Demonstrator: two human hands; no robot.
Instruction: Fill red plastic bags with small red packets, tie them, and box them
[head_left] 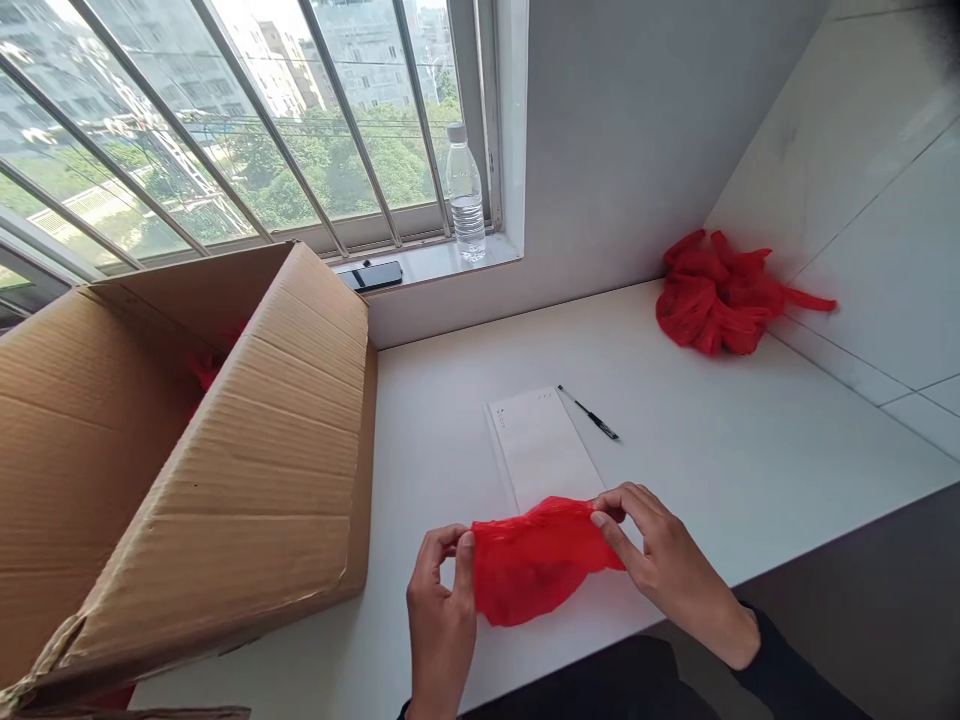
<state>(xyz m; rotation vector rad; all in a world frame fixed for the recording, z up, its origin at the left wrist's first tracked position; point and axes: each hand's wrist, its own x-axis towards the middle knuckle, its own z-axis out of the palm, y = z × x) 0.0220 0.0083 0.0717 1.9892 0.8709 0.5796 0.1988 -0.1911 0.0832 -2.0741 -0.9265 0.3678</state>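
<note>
Beneath a barred window (247,150), the white counter (450,370) carried a notebook (544,440), its near end overlapped in view by a red cloth (532,565) stretched between the left hand (446,595) and right hand (660,550), fingers pinched on its upper edge. The fabric looked thin enough that a loose pinch could let it slip, or an uneven pull could tear it. The open cardboard box (277,430) held red material (206,372), mostly hidden, while the capped bottle (466,205) was partly filled with clear liquid.
</note>
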